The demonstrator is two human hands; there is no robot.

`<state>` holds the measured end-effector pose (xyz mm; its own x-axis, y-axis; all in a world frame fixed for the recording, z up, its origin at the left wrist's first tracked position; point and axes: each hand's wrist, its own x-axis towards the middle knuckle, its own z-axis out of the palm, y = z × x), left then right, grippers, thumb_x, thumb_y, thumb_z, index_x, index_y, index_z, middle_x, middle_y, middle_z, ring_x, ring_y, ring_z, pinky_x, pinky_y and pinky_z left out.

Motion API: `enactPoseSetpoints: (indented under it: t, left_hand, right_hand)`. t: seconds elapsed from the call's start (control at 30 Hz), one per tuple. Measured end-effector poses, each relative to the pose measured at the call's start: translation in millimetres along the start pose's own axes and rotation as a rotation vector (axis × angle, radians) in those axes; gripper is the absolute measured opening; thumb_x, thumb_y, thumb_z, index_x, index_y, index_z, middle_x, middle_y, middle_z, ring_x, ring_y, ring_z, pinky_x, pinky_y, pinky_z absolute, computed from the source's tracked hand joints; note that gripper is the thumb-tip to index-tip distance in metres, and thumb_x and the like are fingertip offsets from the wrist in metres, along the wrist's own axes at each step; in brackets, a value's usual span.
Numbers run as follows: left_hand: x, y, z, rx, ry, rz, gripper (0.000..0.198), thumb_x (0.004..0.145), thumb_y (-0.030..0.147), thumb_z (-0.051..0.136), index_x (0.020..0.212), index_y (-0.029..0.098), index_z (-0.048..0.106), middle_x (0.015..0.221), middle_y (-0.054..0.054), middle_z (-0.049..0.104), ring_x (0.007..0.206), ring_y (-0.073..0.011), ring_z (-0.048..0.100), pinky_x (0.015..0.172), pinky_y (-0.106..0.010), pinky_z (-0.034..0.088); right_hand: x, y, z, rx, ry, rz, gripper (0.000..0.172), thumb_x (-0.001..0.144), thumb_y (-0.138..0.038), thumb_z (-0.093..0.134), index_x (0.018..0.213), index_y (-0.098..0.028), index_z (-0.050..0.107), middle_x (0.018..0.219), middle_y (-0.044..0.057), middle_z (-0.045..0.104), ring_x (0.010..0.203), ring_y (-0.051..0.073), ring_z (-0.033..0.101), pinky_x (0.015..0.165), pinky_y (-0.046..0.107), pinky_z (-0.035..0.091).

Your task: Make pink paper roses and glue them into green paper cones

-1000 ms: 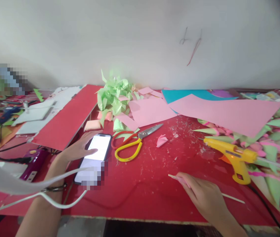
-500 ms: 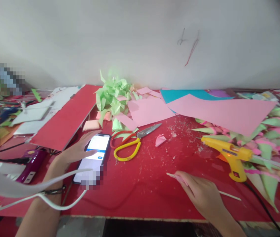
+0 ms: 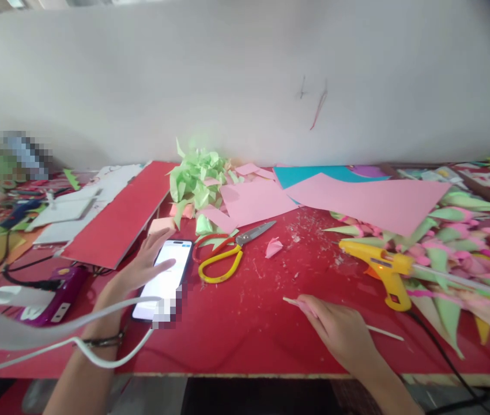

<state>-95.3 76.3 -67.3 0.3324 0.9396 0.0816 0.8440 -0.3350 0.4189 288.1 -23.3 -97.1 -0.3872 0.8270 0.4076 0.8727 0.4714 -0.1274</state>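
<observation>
Left of the scissors, left hand spreads ungripping over phone; snagging its cable could drag it. Right of them, right hand pinches 1 stick.

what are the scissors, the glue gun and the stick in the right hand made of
Scissors: blades probably steel, grey with a metallic shine; handles likely plastic or coated, smooth, evenly red and yellow.
Glue gun: likely moulded plastic, smooth, yellow.
Stick: pale and matte, perhaps wood or rolled paper; too thin to tell.
</observation>
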Motion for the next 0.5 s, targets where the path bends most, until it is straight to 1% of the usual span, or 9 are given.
enactPoseSetpoints:
  t: [0.03,0.1,0.13,0.23,0.3,0.33,0.4,0.43,0.5]
  left_hand:
    - [0,12,-0.4,0.034,0.090,-0.001,0.060,0.081,0.052,0.039,0.130,0.017,0.031,0.134,-0.013,0.033,0.126,-0.0275,0.025,0.102,-0.048,0.021]
    - [-1,45,1.0,0.081,0.244,0.030,0.050,0.080,0.046,0.044,0.121,0.018,0.041,0.129,-0.013,0.037,0.123,-0.0265,0.029,0.102,-0.047,0.022]
    - [-2,65,3.3,0.069,0.266,0.047,0.044,0.081,0.043,0.044,0.117,0.019,0.045,0.126,-0.012,0.040,0.120,-0.0258,0.033,0.101,-0.045,0.025]
    - [-9,129,18.2,-0.077,0.125,0.172,0.036,0.083,0.037,0.043,0.116,0.022,0.046,0.120,-0.009,0.047,0.115,-0.0212,0.040,0.097,-0.038,0.032]
    - [-13,162,33.0,-0.158,0.031,0.254,0.034,0.084,0.036,0.044,0.115,0.022,0.047,0.114,-0.007,0.052,0.108,-0.0192,0.045,0.092,-0.033,0.037]
    - [-15,173,40.5,-0.193,-0.033,0.292,0.032,0.084,0.036,0.043,0.112,0.022,0.049,0.107,-0.006,0.056,0.100,-0.0178,0.050,0.086,-0.031,0.040]
    - [-19,186,53.3,-0.207,-0.117,0.325,0.026,0.085,0.036,0.040,0.100,0.020,0.054,0.091,-0.004,0.061,0.082,-0.0160,0.055,0.072,-0.028,0.044]
    - [-21,188,57.8,-0.200,-0.130,0.330,0.027,0.086,0.037,0.039,0.094,0.018,0.056,0.084,-0.004,0.061,0.075,-0.0153,0.055,0.066,-0.026,0.043]
    - [-23,188,61.9,-0.174,-0.116,0.353,0.029,0.087,0.037,0.036,0.084,0.017,0.057,0.075,-0.003,0.061,0.068,-0.0145,0.054,0.061,-0.025,0.041]
  right_hand:
    - [0,0,1,-0.013,-0.003,0.002,0.044,0.093,-0.030,0.023,0.083,-0.015,0.064,0.070,0.006,0.070,0.047,0.011,0.061,0.045,0.019,0.040]
    - [-1,-3,2,-0.065,-0.006,0.029,0.045,0.093,-0.030,0.021,0.085,-0.016,0.063,0.068,0.006,0.070,0.047,0.012,0.061,0.044,0.019,0.039]
    - [0,-5,1,-0.096,-0.016,0.058,0.046,0.093,-0.029,0.019,0.086,-0.017,0.063,0.066,0.006,0.069,0.047,0.012,0.061,0.043,0.019,0.038]
    - [2,-15,-5,-0.108,-0.125,0.156,0.042,0.092,-0.029,0.021,0.088,-0.019,0.062,0.061,0.005,0.068,0.046,0.014,0.061,0.042,0.020,0.036]
    - [6,-23,-14,-0.016,-0.241,0.172,0.035,0.091,-0.029,0.027,0.091,-0.020,0.061,0.061,0.004,0.067,0.051,0.016,0.062,0.045,0.021,0.036]
    - [9,-26,-20,0.034,-0.294,0.180,0.032,0.090,-0.028,0.030,0.091,-0.020,0.060,0.062,0.004,0.067,0.054,0.017,0.063,0.046,0.021,0.036]
    - [13,-32,-33,0.118,-0.388,0.188,0.027,0.089,-0.027,0.033,0.089,-0.020,0.060,0.064,0.005,0.067,0.058,0.018,0.064,0.048,0.022,0.035]
    - [15,-35,-39,0.162,-0.418,0.183,0.027,0.089,-0.027,0.034,0.087,-0.019,0.059,0.065,0.005,0.067,0.060,0.019,0.064,0.049,0.022,0.034]
    - [19,-37,-49,0.268,-0.454,0.157,0.030,0.090,-0.029,0.032,0.083,-0.019,0.059,0.067,0.005,0.066,0.062,0.018,0.063,0.051,0.022,0.033]
